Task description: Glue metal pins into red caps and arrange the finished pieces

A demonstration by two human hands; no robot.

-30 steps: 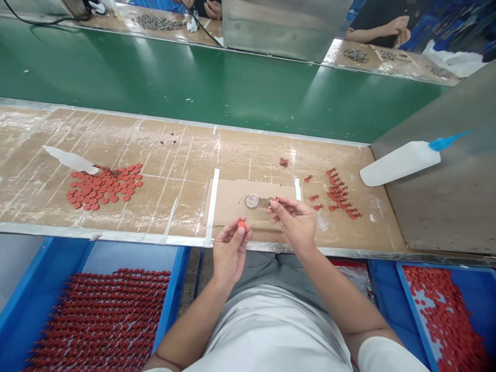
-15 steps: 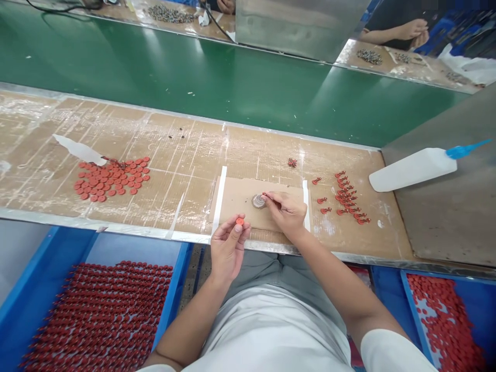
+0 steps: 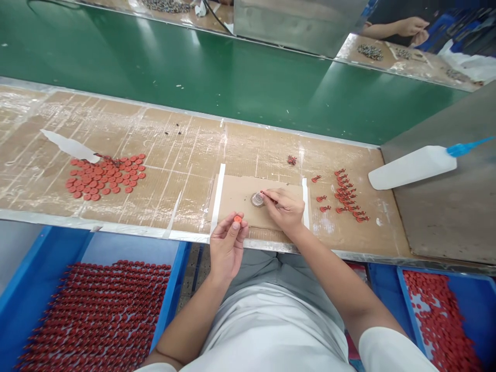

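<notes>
Between the thumb and fingers of my left hand (image 3: 229, 243) is a round red disc (image 3: 237, 219), held over the near edge of the cardboard sheet (image 3: 232, 199). My right hand (image 3: 284, 207) pinches a small dark red part (image 3: 262, 192) beside a small round clear dish (image 3: 256, 199) on that sheet. To the right, several red discs with dark stems (image 3: 344, 194) lie in rows. A small cluster of dark red parts (image 3: 292, 160) sits beyond the sheet. At the left is a pile of red discs (image 3: 104, 178).
A white bottle with blue nozzle (image 3: 413, 168) leans by the metal box (image 3: 449, 206) at right. Blue trays (image 3: 176, 279) with red parts flank my lap. A green belt (image 3: 248, 82) runs behind the table; another person's hands (image 3: 414, 28) show at top right.
The view has shifted slightly. Both hands keep their hold, the right still at the dish and the left still with the red disc.
</notes>
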